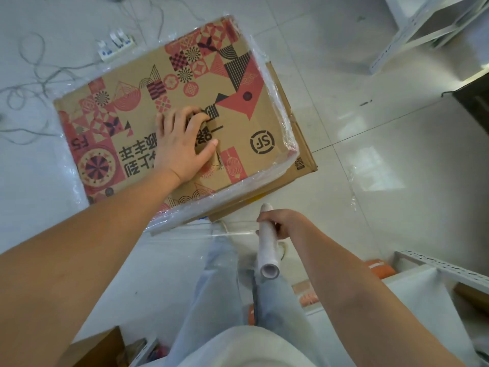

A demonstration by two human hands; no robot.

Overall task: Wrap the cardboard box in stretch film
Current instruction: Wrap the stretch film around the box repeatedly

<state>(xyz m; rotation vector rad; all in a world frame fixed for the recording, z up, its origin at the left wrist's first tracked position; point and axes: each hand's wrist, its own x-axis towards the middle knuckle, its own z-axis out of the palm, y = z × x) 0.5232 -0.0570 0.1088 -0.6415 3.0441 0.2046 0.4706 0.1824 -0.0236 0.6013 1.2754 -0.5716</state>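
- My left hand (182,144) lies flat, fingers spread, on top of the box (169,123), which stands on the tiled floor (383,154) in front of my legs; the fingertips sit at a torn patch near the middle of the printed face.
- My right hand (280,223) is closed around the roll (267,247) of film, gripping its upper part, with the open core end pointing back toward me.
- A clear sheet of film (230,229) runs from the roll to the near edge of the box, where it bunches into a thick, wrinkled band; more film rims the right and far edges.
- The top face is largely bare cardboard, so I judge the wrapping to be partway done.
- The box looks stiff but worn: the torn patch under my fingers would likely give under pressure, so pressing on the sound board beside it seems wiser.
- It is probably light enough to slide on the glossy tiles when the film pulls, which is why a flat palm on top serves as an anchor.
- The film is thin, clingy and stretchy; it ropes up when slack, so it wants steady tension.
- The roll is best held by its bare core ends, letting it turn freely.
- A power strip (116,46) and loose cables (34,72) lie on the floor beyond the box, a snag risk if the film swings wide.
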